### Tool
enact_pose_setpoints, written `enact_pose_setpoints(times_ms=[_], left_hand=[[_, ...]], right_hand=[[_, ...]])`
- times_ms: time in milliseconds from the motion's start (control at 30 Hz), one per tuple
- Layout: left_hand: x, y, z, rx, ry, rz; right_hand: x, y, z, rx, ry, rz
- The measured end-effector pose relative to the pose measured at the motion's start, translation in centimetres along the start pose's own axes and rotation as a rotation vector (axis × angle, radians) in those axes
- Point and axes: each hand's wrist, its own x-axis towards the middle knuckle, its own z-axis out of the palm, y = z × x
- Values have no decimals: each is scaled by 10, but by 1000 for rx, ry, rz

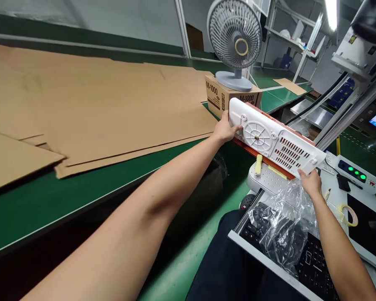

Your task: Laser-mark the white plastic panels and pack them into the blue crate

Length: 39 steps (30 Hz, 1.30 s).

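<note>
Between both hands is a long white plastic housing panel [258, 136] with a round ribbed disc and a block of vent slots on its face. Orange-red edges show along its top and bottom. My left hand [226, 127] grips its left end, thumb on the front face. At the lower right end, my right hand [311, 183] holds it with the thumb in front. The panel is tilted, right end lower, above a light-grey perforated surface [271, 179]. Clear plastic film [285, 225] lies crumpled beneath my right hand, over a black keyboard [313, 259].
Flat cardboard sheets [113, 104] cover much of the green bench at left. A grey fan [235, 42] stands on a carton [216, 96] behind the panel. To the right are a tape roll [348, 215], a box with green lights [357, 171] and a metal post [344, 117].
</note>
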Motion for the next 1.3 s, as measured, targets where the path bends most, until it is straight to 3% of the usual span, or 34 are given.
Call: enact_pose_setpoints(times_ms=[100,167,300,367,500,600,667,733,833,933,1167,1300], left_hand=[[-56,17,-1,-6,43,-73],[-105,26,-2,-47,25,-69],[-212,47,-8,-121,-96,-12],[-262,62,-10,-135,-127,14],[-347,93,6,-190,-134,125],[-405,113,37,-224,-208,284],[-441,125,63,-199,-319,397],[-472,135,90,-129,-439,495],[-503,152,125,37,-568,613],[-517,165,147,180,-640,680],[-520,170,162,252,-782,690],[-508,175,142,27,-849,634]], right_hand=[[-27,1,-31,44,-40,-5],[-55,7,-64,80,-63,-19],[-132,30,-159,237,-155,-91],[-175,45,-213,316,-142,-96],[-261,79,-302,486,-81,137],[-317,105,-337,585,-15,305],[-345,122,-344,559,-53,376],[-365,138,-337,525,-139,404],[-378,160,-310,580,-284,377],[-380,176,-273,616,-395,286],[-363,175,-211,646,-489,258],[-346,167,-193,643,-445,240]])
